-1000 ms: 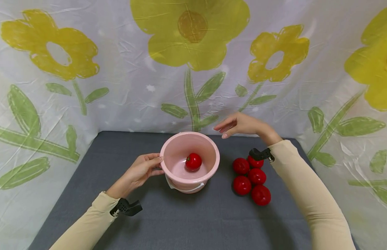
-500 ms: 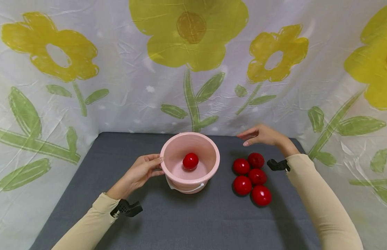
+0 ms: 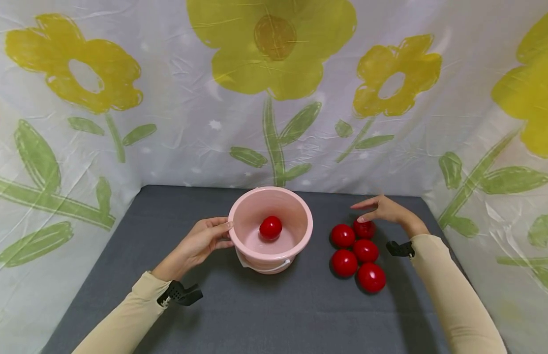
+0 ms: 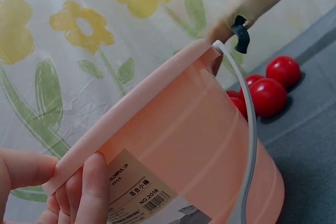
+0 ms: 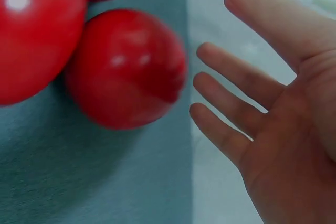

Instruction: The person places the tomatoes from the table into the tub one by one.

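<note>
A pink bucket [image 3: 239, 216] with a pale handle stands mid-table. One red tomato [image 3: 271, 228] lies on its floor. My left hand [image 3: 202, 243] pinches the bucket's left rim, thumb on one side and fingers on the other; in the left wrist view a paper label [image 4: 137, 191] shows on the outer wall. Several more tomatoes [image 3: 344, 263] sit in a cluster right of the bucket. Over the farthest tomato [image 3: 364, 229] hovers my right hand [image 3: 386, 208], its fingers spread. In the right wrist view there is a gap between the fingertips and the nearest tomato [image 5: 128, 69].
A dark grey cloth [image 3: 274, 314] covers the table. Behind and beside it hangs a pale sheet [image 3: 185, 123] printed with yellow flowers, close to the table's far edge. Black straps with cameras [image 3: 180, 293] are on both wrists.
My right hand has moved from beside the bucket's far right rim rightward and down to the farthest tomato. The tomato in the bucket has rolled slightly. My left hand stays on the rim.
</note>
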`<state>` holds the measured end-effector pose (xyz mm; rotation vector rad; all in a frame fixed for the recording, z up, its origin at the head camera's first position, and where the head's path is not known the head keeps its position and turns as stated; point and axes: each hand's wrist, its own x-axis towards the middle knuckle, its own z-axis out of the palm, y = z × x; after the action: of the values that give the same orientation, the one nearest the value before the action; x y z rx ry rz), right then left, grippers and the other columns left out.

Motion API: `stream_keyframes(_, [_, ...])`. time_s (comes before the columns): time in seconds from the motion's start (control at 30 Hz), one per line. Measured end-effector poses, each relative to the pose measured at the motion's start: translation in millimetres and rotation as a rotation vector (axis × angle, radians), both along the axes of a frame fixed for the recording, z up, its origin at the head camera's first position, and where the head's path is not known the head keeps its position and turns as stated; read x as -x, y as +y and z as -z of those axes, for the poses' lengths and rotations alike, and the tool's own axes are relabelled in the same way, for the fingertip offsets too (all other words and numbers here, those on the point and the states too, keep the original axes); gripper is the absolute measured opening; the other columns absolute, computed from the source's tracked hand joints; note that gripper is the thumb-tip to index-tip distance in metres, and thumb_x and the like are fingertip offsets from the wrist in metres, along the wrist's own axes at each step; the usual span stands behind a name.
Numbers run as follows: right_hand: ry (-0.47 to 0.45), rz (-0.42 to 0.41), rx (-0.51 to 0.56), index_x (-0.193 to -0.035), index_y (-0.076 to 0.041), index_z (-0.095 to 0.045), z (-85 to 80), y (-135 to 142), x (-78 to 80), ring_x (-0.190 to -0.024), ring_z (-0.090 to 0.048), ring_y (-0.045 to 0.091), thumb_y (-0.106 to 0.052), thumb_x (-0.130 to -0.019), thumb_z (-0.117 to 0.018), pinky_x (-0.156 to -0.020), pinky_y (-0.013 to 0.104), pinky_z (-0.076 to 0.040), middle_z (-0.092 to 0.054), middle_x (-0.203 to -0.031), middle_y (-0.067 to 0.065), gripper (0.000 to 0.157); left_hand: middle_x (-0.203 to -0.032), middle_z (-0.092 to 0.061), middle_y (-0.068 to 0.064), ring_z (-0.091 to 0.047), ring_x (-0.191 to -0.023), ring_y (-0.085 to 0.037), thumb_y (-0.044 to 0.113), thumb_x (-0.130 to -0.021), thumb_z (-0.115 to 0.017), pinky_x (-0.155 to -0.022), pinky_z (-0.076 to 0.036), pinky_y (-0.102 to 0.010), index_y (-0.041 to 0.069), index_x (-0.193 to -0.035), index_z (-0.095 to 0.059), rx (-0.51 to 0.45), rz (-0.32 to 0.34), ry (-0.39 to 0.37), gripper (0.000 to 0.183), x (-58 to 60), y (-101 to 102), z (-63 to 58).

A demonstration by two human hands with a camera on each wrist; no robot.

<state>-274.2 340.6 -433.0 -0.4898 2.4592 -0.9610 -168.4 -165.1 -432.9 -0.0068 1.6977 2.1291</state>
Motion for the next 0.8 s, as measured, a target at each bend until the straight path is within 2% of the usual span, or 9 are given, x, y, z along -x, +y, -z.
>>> stream_keyframes(0.17, [-0.025, 0.015, -0.013, -0.136, -0.002, -0.058, 14.5, 5, -3.2, -0.137, -0.046, 0.043, -0.024, -0.088, -0.074, -0.113, 0.063, -0.036, -0.057, -0.141, 0.022, 0.055, -0.083, -0.064, 0.003, -0.065, -0.075, -0.006, 0.010, -0.099, -0.058, -0.070, -0.061, -0.021, -0.004, -0.115, -0.054, -0.009, -0.006, -0.003, 0.022, 0.0, 1, 0.4])
stream_keyframes(0.3, [-0.012, 0.013, -0.023, -0.136, -0.003, -0.058, 23.1, 6, -5.7, -0.135, -0.047, 0.043, -0.025, -0.087, -0.076, -0.112, 0.063, -0.037, -0.056, -0.142, 0.022, 0.056, -0.084, -0.064, 0.003, -0.065, -0.074, -0.006, 0.010, -0.099, -0.058, -0.069, -0.061, -0.020, -0.003, -0.114, -0.054, -0.011, -0.009, -0.003, 0.020, 0.4, 1, 0.5])
stream_keyframes(0.57, [-0.022, 0.013, -0.026, -0.136, -0.003, -0.057, 29.5, 8, -9.8, -0.134, -0.048, 0.044, -0.024, -0.087, -0.076, -0.111, 0.061, -0.039, -0.055, -0.142, 0.024, 0.057, -0.086, -0.065, 0.003, -0.065, -0.075, -0.006, 0.010, -0.099, -0.058, -0.070, -0.061, -0.021, -0.010, -0.124, -0.049, 0.009, -0.008, 0.001, 0.033, 0.8, 1, -0.4])
stream_keyframes(0.8, [-0.020, 0.014, -0.036, -0.135, -0.003, -0.059, 31.3, 10, -9.3, -0.128, -0.054, 0.040, -0.024, -0.087, -0.076, -0.106, 0.054, -0.047, -0.058, -0.138, 0.023, 0.055, -0.085, -0.064, 0.004, -0.065, -0.075, -0.006, 0.010, -0.099, -0.057, -0.070, -0.061, -0.021, -0.008, -0.121, -0.050, 0.008, -0.005, 0.000, 0.030, 0.1, 1, -0.3])
